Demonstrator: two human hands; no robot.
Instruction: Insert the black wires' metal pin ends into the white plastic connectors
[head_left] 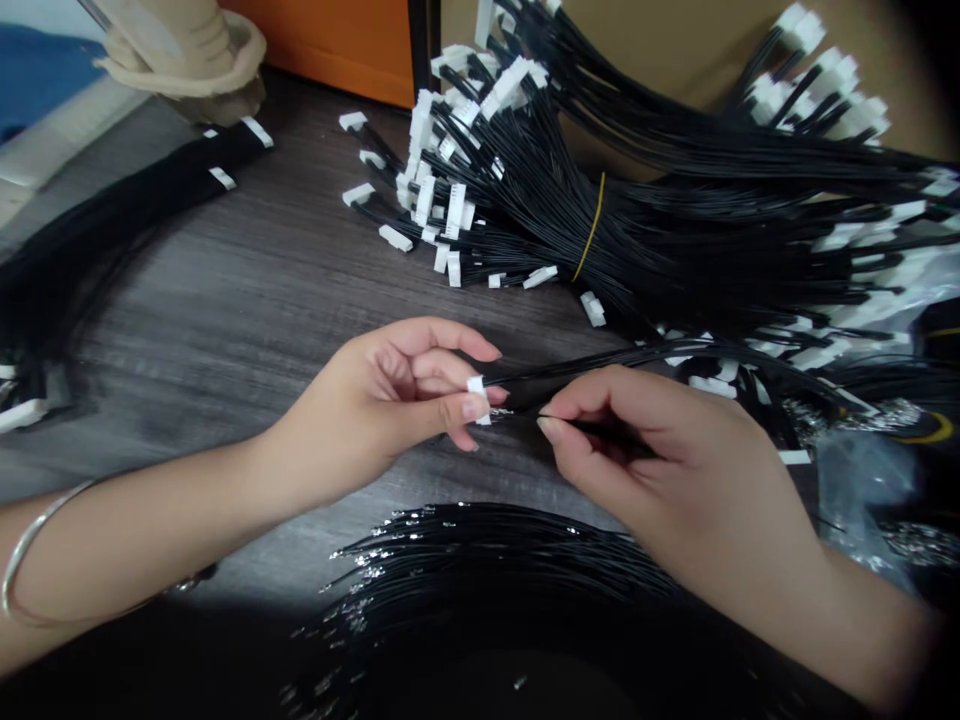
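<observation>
The left hand (390, 395) pinches a small white connector (478, 398) between thumb and fingers near the middle of the counter (225, 290). The right hand (660, 460), at 3 o'clock from it, is closed on a thin black wire (525, 415) whose tip meets the connector. A tied bundle of wires (600, 220) lies at 1 o'clock.

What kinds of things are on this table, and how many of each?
Hands: 2
Bangles: 1
Yellow bands: 1
Heaps of loose black wires: 1
Bundles of wires with white plugs: at least 2
Total: at least 7
</observation>
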